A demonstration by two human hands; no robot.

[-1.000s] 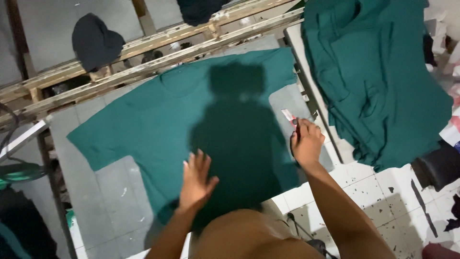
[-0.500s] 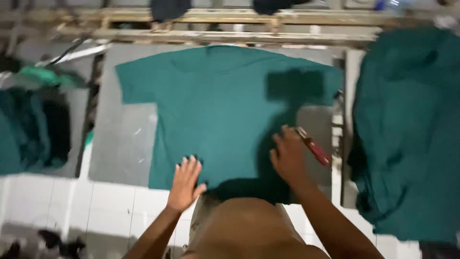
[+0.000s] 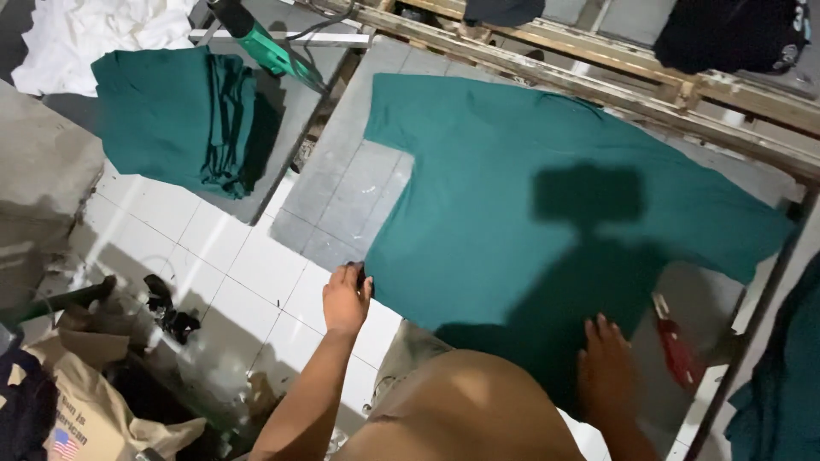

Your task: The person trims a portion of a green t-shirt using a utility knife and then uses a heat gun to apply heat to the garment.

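Note:
A dark green t-shirt [image 3: 512,213] lies spread flat on a grey board [image 3: 342,196], its hem toward me. My left hand [image 3: 346,297] has its fingers curled around the shirt's lower left hem corner. My right hand [image 3: 606,371] rests flat on the hem at the lower right, fingers apart, holding nothing. A red-handled cutting tool [image 3: 679,350] lies on the board just right of my right hand, not touched by it. My shadow falls across the middle of the shirt.
A stack of folded green garments [image 3: 171,119] lies upper left beside a white cloth [image 3: 102,34] and a green-handled tool [image 3: 265,47]. A wooden frame [image 3: 598,77] runs behind the board. More green fabric [image 3: 786,384] hangs at the right edge. A brown bag [image 3: 85,418] sits lower left on white tiles [image 3: 239,282].
My view has swung left. My left hand slid from the shirt's hem to its lower left corner and gripped it. My right hand left the red tool and now lies flat on the hem.

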